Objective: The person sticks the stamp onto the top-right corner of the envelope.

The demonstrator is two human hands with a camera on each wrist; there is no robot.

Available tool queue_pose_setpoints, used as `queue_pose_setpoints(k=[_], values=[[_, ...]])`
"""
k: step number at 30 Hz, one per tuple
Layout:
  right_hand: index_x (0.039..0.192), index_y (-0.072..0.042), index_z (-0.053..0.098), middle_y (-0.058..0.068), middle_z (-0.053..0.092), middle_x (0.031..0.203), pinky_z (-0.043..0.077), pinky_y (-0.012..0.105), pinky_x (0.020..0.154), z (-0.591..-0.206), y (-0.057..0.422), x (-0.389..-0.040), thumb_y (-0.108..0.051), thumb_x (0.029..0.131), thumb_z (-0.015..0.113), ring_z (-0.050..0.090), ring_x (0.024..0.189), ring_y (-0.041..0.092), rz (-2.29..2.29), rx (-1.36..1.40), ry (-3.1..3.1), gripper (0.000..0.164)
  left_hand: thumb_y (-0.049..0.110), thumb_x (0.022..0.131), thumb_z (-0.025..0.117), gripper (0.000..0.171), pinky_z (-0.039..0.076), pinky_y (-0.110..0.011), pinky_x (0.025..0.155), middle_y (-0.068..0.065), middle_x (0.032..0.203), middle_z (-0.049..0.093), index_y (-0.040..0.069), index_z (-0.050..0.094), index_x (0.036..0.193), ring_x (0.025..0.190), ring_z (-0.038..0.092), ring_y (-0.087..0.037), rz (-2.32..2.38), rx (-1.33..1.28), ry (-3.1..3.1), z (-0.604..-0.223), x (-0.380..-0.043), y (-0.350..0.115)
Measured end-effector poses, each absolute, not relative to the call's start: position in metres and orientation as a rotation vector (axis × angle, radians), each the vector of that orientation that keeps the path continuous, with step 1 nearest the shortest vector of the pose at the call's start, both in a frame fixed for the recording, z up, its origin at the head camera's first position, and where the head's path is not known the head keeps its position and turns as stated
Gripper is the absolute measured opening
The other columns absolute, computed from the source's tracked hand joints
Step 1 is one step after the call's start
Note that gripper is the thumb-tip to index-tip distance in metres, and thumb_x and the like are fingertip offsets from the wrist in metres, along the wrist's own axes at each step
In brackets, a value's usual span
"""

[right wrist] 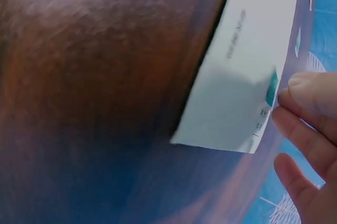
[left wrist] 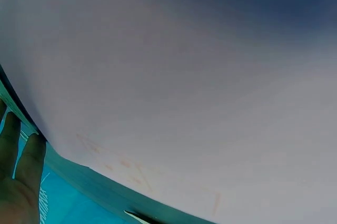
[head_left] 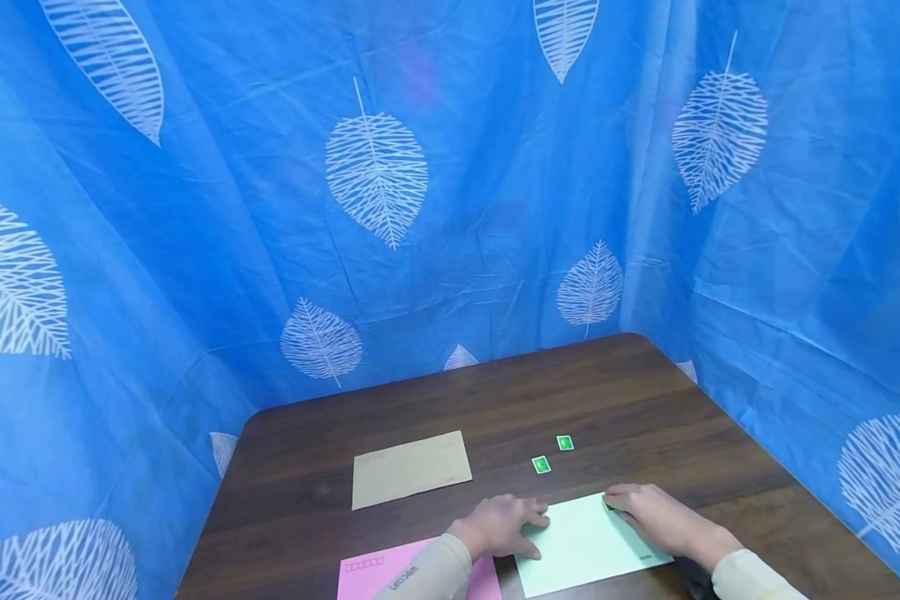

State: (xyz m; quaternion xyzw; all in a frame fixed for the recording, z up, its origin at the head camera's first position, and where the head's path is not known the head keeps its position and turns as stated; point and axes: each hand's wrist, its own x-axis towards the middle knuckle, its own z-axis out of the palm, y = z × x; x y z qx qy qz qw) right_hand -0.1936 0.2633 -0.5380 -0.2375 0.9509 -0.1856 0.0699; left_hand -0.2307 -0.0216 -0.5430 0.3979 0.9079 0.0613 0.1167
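A mint green envelope lies on the table in front of me, small print at its lower right corner. My left hand rests at its left edge with fingers spread; in the left wrist view, part of this hand shows at the far left. At the envelope's far right corner, my right hand pinches a green stamp between thumb and forefinger. The stamp overlaps the envelope there, partly hidden by the fingers in the head view.
Two more green stamps, a nearer one and a farther one, lie beyond the mint envelope. A tan envelope lies back left. Below my left forearm is a pink envelope. Blue leaf-print curtains surround the dark wooden table.
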Motion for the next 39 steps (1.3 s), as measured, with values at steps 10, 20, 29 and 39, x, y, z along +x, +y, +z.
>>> queue_pose_setpoints(k=[10, 20, 29, 39], values=[[0.117, 0.004, 0.071, 0.020, 0.069, 0.121, 0.058, 0.046, 0.086, -0.5455, 0.2612, -0.1902, 0.003, 0.091, 0.062, 0.068, 0.108, 0.039, -0.438, -0.852, 2.940, 0.027, 0.046, 0.079, 0.079, 0.055, 0.054, -0.036, 0.102, 0.018, 0.146, 0.054, 0.034, 0.065, 0.131, 0.136, 0.054, -0.012, 0.188, 1.143, 2.647, -0.5412, -0.2306, -0.0203], [0.106, -0.003, 0.075, 0.014, 0.075, 0.112, 0.060, 0.043, 0.080, -0.5430, 0.2568, -0.1927, 0.012, 0.085, 0.061, 0.073, 0.097, 0.031, -0.230, -0.922, 3.022, 0.029, 0.045, 0.080, 0.079, 0.054, 0.054, -0.033, 0.101, 0.018, 0.146, 0.054, 0.033, 0.066, 0.131, 0.135, 0.054, -0.010, 0.198, 1.160, 2.648, -0.5397, -0.2315, -0.0225], [0.114, -0.002, 0.074, 0.016, 0.071, 0.119, 0.059, 0.044, 0.082, -0.5457, 0.2562, -0.1928, 0.014, 0.086, 0.056, 0.071, 0.104, 0.035, -0.294, -0.791, 3.030, 0.036, 0.045, 0.080, 0.078, 0.054, 0.052, -0.033, 0.103, 0.017, 0.146, 0.054, 0.033, 0.066, 0.131, 0.136, 0.053, -0.011, 0.184, 1.170, 2.650, -0.5392, -0.2332, -0.0231], [0.117, -0.002, 0.073, 0.018, 0.068, 0.126, 0.054, 0.051, 0.093, -0.5467, 0.2595, -0.1884, 0.008, 0.091, 0.056, 0.066, 0.114, 0.040, -0.436, -0.709, 3.001, 0.033, 0.046, 0.080, 0.079, 0.055, 0.052, -0.034, 0.104, 0.018, 0.147, 0.053, 0.034, 0.065, 0.132, 0.137, 0.052, -0.010, 0.189, 1.150, 2.640, -0.5385, -0.2325, -0.0227]])
